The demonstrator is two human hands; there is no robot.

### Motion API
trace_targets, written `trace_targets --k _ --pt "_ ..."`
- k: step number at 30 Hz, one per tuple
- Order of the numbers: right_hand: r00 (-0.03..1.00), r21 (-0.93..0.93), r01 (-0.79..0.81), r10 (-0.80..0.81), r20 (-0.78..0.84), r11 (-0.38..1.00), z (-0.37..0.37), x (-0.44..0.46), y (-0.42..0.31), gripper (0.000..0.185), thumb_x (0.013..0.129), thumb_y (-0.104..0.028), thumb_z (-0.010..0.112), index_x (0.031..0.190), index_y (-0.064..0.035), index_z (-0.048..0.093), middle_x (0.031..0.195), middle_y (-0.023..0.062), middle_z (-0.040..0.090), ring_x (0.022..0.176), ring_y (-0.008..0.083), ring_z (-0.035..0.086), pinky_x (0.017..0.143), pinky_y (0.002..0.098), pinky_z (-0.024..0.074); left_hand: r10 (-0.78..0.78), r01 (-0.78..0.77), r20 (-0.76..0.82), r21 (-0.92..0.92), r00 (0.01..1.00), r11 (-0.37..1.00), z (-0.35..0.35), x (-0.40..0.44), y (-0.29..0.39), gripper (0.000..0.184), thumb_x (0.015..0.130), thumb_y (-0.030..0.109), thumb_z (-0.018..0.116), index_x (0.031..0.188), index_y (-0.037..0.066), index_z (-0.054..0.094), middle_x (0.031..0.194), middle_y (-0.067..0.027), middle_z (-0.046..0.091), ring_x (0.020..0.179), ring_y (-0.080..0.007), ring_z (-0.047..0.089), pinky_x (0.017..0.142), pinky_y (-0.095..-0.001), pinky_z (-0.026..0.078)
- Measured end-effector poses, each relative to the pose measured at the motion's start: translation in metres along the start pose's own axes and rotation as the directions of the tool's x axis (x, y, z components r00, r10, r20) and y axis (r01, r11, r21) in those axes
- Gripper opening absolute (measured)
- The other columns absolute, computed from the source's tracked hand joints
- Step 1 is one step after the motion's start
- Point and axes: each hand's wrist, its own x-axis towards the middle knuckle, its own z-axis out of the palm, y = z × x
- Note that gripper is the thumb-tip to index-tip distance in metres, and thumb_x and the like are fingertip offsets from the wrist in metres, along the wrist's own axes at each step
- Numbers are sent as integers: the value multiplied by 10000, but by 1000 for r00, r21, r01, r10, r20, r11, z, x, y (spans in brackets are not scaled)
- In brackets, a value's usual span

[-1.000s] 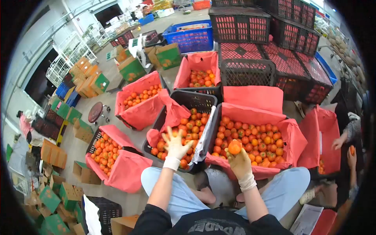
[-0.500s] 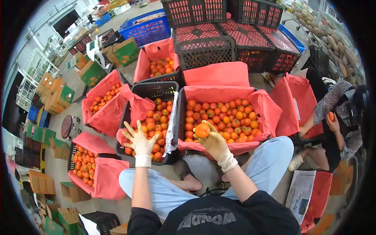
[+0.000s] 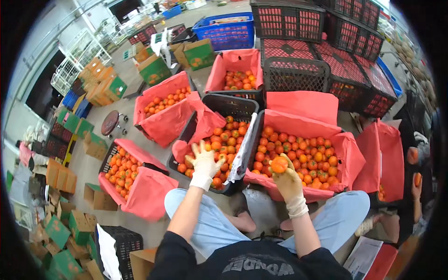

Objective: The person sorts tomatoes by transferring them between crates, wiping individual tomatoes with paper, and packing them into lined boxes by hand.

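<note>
Both hands [image 3: 205, 164] [image 3: 287, 183] out, tomato [image 3: 279, 164] in right

Legible text is confined to the black shirt [image 3: 210, 268], whose chest carries large pale lettering [image 3: 259, 266] that appears to read "WONDE", any further letters being unclear; a smaller line beside it is too fine to make out. Print on the paper sheet [image 3: 364, 256] at lower right is too small to read, as are markings on the green carton [image 3: 198, 54].
</note>
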Motion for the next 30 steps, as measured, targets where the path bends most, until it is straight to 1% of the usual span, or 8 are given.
trace_targets --k 2,5,7,15,19,21,23,30 --pt "1000 3 -18 18 7 1000 -4 0 -2 552 890 -193 592 1414 -115 438 1307 111 546 1175 275 549 1006 401 432 162 -158 141 -44 977 987 7 15 -16 516 785 535 662 1100 128 694 1372 -130 425 1231 -382 427 991 -648 370" --pt "999 25 -25 26 -18 999 -2 -1 -3 546 900 -185 571 1425 -124 436 1299 76 553 1186 235 528 961 354 429 143 -142 1 -37 990 989 5 61 -39 460 777 461 711 1138 176 688 1437 -209 355 1260 -420 428 946 -536 480" --pt "999 10 -21 22 -49 1000 -7 -1 -2 543 901 -184 561 1426 -128 435 1310 62 545 1198 224 517 963 352 422 127 -153 -155 -165 980 974 9 98 -56 496 759 432 741 1193 202 669 1475 -246 296 1298 -452 386 972 -556 459" --pt "991 -55 -26 19 -132 998 -19 9 3 531 890 -206 568 1405 -151 448 1301 99 529 1177 274 526 972 370 423 -57 55 -2 -226 998 973 54 212 -70 535 765 466 716 1266 298 631 1573 -178 198 1367 -495 287 1077 -542 370" --pt "980 -18 -85 81 -182 996 -29 13 5 554 876 -226 586 1407 -151 446 1288 91 534 1136 275 538 975 379 424 -38 -75 -143 -706 989 704 94 261 -113 641 791 388 724 1257 -29 584 1334 -187 556 1223 -304 538 1066 -362 401" --pt "975 -10 -93 90 -205 996 -39 13 5 561 873 -230 589 1410 -154 443 1289 89 534 1136 275 538 973 380 424 -234 -67 -277 -766 932 639 45 230 -106 571 823 328 709 1248 -33 587 1338 -192 552 1235 -291 531 1055 -351 405" --pt "974 5 -91 90 -210 996 -44 19 7 568 870 -234 591 1412 -157 441 1290 88 534 1136 275 538 971 381 425 -216 -79 -424 -578 880 812 41 231 -150 542 854 323 675 1246 -41 585 1325 -209 556 1243 -306 523 1060 -365 398" --pt "963 17 -105 106 -250 994 -42 20 15 569 874 -240 587 1415 -147 439 1299 70 539 1168 251 533 1031 378 396 -488 325 63 -818 871 474 161 227 -276 517 838 401 678 1151 -9 655 1027 -166 701 936 -250 661 853 -349 520"
